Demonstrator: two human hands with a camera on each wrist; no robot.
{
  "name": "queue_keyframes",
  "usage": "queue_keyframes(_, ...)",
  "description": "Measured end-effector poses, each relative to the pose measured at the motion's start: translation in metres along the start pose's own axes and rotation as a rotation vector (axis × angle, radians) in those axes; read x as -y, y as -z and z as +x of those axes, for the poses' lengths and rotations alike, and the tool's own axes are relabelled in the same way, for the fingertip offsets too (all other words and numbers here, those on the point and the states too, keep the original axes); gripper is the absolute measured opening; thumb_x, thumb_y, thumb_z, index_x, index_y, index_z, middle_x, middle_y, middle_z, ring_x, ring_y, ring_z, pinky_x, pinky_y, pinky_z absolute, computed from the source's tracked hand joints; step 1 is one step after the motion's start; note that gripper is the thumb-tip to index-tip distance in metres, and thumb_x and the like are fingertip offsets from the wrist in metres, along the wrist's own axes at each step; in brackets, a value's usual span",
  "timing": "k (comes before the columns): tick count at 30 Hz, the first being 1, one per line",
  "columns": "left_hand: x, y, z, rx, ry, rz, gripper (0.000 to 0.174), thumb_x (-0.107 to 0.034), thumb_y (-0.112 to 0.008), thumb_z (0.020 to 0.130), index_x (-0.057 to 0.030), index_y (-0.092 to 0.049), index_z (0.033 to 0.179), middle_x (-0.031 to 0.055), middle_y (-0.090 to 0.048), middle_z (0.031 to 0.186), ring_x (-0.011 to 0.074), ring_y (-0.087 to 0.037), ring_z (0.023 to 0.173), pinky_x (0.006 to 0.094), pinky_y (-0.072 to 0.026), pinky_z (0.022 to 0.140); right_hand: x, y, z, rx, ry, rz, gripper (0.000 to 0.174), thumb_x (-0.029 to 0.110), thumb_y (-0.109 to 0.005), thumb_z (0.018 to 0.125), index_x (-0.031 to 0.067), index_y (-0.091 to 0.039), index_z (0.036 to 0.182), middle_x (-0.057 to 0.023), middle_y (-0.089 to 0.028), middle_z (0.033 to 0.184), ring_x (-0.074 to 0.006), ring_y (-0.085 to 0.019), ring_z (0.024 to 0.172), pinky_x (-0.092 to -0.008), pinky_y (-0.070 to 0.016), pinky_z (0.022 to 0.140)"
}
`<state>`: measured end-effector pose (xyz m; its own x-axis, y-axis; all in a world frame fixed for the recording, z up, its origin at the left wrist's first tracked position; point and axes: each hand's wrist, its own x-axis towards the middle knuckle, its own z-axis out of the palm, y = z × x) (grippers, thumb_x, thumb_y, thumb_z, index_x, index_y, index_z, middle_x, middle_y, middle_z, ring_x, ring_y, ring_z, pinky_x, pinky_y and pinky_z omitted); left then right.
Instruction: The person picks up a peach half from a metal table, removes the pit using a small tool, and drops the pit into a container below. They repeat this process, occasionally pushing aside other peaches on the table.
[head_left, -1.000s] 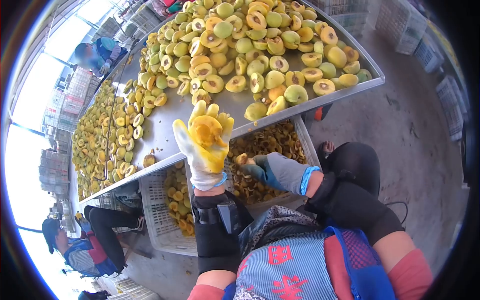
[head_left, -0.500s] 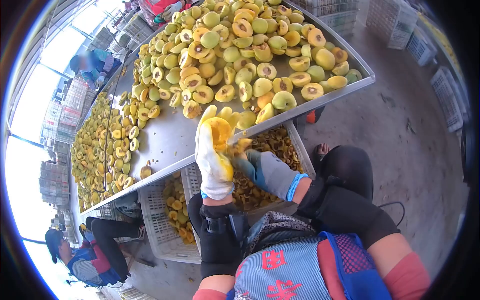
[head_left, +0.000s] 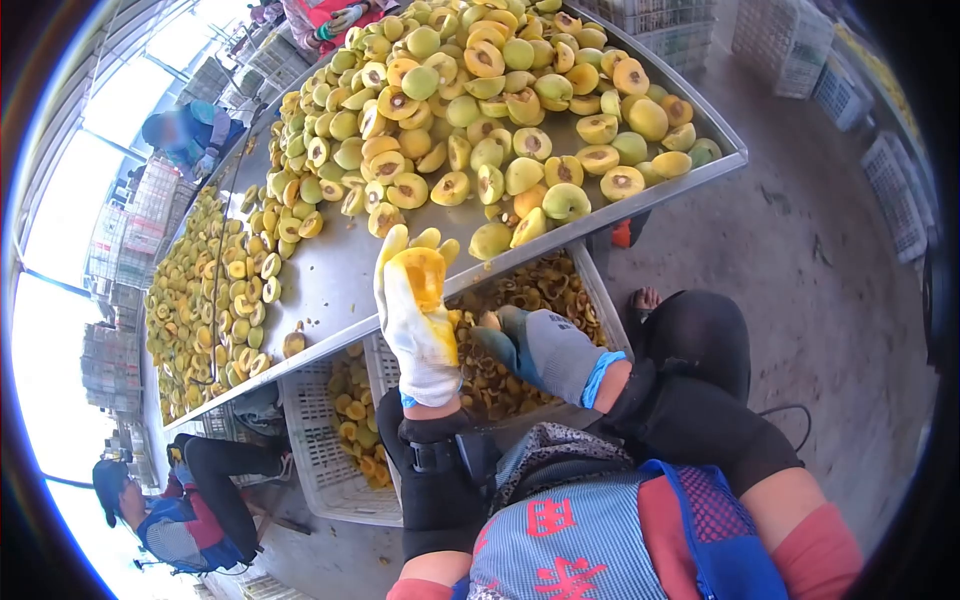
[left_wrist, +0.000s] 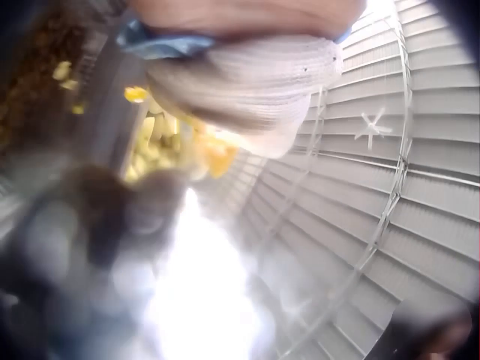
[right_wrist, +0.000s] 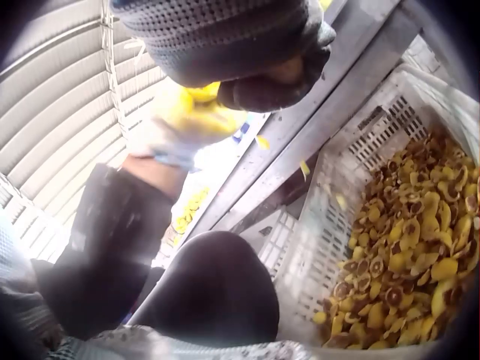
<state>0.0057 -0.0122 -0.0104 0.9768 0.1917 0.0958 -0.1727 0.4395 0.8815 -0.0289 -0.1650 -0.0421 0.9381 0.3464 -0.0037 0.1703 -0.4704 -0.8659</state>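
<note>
The left hand (head_left: 415,310), in a yellow-stained white knit glove, cups a smooth yellow fruit half (head_left: 422,274), while the grey-gloved right hand (head_left: 542,348) hovers over a white lattice crate (head_left: 608,290), its grip unclear.

Head looks down, wrists close, crate (head_left: 608,300) shared

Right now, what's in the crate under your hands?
Pits and yellow scraps fill the crate. The left hand, holding a fruit half, and right hand cover its middle; the table hides its far side.
</note>
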Motion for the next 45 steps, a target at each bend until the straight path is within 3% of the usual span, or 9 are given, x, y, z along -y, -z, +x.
queue_keyframes(7, -0.056, 0.1, -0.006, -0.432, -0.36, 0.724, 0.036, -0.017, -0.058, 0.097, 0.0044, -0.059, 0.126, 0.0162, -0.066, 0.111, 0.0234, -0.063, 0.098, 0.036, -0.0503, 0.096, -0.007, -0.001, 0.004, 0.155, -0.002, -0.128, 0.038, 0.043, -0.056, 0.099, 0.0073, -0.068, 0.101, -0.022, -0.071, 0.09, -0.0425, -0.067, 0.088, -0.053, -0.0519, 0.075)
queue_keyframes(9, -0.089, 0.145, -0.012, -0.684, -0.43, 1.961, 0.031, -0.014, -0.062, 0.088, 0.0042, -0.069, 0.112, 0.0205, -0.066, 0.12, 0.0342, -0.061, 0.114, 0.0423, -0.0445, 0.104, -0.01, -0.003, 0.004, 0.156, 0.005, -0.148, 0.037, 0.043, -0.057, 0.099, 0.0077, -0.069, 0.101, -0.021, -0.071, 0.09, -0.0422, -0.068, 0.088, -0.0523, -0.0523, 0.076)
queue_keyframes(10, -0.094, 0.146, -0.011, -0.776, -0.537, 2.007, 0.031, -0.014, -0.062, 0.088, 0.0041, -0.07, 0.112, 0.0198, -0.068, 0.119, 0.0333, -0.061, 0.116, 0.0431, -0.0445, 0.103, -0.007, -0.001, 0.005, 0.157, -0.002, -0.153, 0.037, 0.043, -0.057, 0.099, 0.0078, -0.069, 0.101, -0.0206, -0.071, 0.09, -0.042, -0.068, 0.088, -0.0519, -0.0525, 0.076)
queue_keyframes(18, 0.004, 0.011, 0.079, 0.624, -0.291, 1.223, 0.034, -0.019, -0.066, 0.087, -0.0076, -0.07, 0.119, 0.0143, -0.07, 0.117, 0.031, -0.065, 0.112, 0.0402, -0.0488, 0.1, -0.02, -0.008, 0.012, 0.126, 0.021, -0.154, 0.036, 0.042, -0.061, 0.098, 0.007, -0.066, 0.098, -0.0213, -0.069, 0.084, -0.0437, -0.067, 0.083, -0.0528, -0.0505, 0.068)
queue_keyframes(27, 0.05, 0.041, 0.132, 0.669, -0.424, 1.662, 0.041, -0.023, -0.069, 0.083, -0.0137, -0.064, 0.124, 0.0158, -0.061, 0.133, 0.034, -0.059, 0.12, 0.0396, -0.0474, 0.103, -0.017, 0.0, 0.016, 0.13, -0.027, -0.173, 0.034, 0.04, -0.063, 0.096, 0.007, -0.067, 0.093, -0.0221, -0.068, 0.082, -0.0439, -0.067, 0.081, -0.0524, -0.0502, 0.066)
queue_keyframes(30, 0.035, 0.027, 0.132, 0.531, -0.07, 1.614, 0.043, -0.023, -0.074, 0.079, -0.0127, -0.064, 0.12, 0.0157, -0.063, 0.128, 0.0335, -0.059, 0.118, 0.0411, -0.047, 0.102, -0.017, -0.002, 0.016, 0.134, -0.006, -0.166, 0.035, 0.041, -0.062, 0.097, 0.0063, -0.066, 0.095, -0.0228, -0.068, 0.083, -0.0438, -0.066, 0.08, -0.0528, -0.0499, 0.066)
queue_keyframes(35, 0.044, 0.065, 0.14, 0.253, -0.166, 0.931, 0.041, -0.019, -0.072, 0.081, -0.0055, -0.064, 0.119, 0.0139, -0.068, 0.115, 0.0249, -0.069, 0.096, 0.0362, -0.055, 0.088, -0.008, 0.004, 0.021, -0.015, -0.005, -0.112, 0.036, 0.042, -0.061, 0.098, 0.0058, -0.064, 0.1, -0.0233, -0.068, 0.083, -0.0449, -0.065, 0.08, -0.0539, -0.0491, 0.066)
queue_keyframes(38, 0.021, 0.041, 0.111, 0.239, -0.153, 1.285, 0.045, -0.023, -0.074, 0.081, -0.0054, -0.064, 0.122, 0.0141, -0.067, 0.118, 0.0253, -0.069, 0.099, 0.0371, -0.0553, 0.088, -0.003, 0.009, 0.024, -0.099, -0.007, -0.08, 0.038, 0.043, -0.06, 0.098, 0.006, -0.064, 0.1, -0.0237, -0.068, 0.084, -0.046, -0.065, 0.081, -0.054, -0.0488, 0.067)
queue_keyframes(45, 0.035, 0.017, 0.122, 0.906, -0.297, 1.544, 0.053, -0.035, -0.072, 0.085, -0.0097, -0.062, 0.13, 0.0167, -0.061, 0.132, 0.0348, -0.058, 0.122, 0.04, -0.0463, 0.105, -0.004, 0.012, 0.023, -0.041, -0.051, -0.124, 0.041, 0.046, -0.059, 0.098, 0.0058, -0.064, 0.103, -0.0236, -0.068, 0.085, -0.0457, -0.065, 0.083, -0.0527, -0.0494, 0.067)
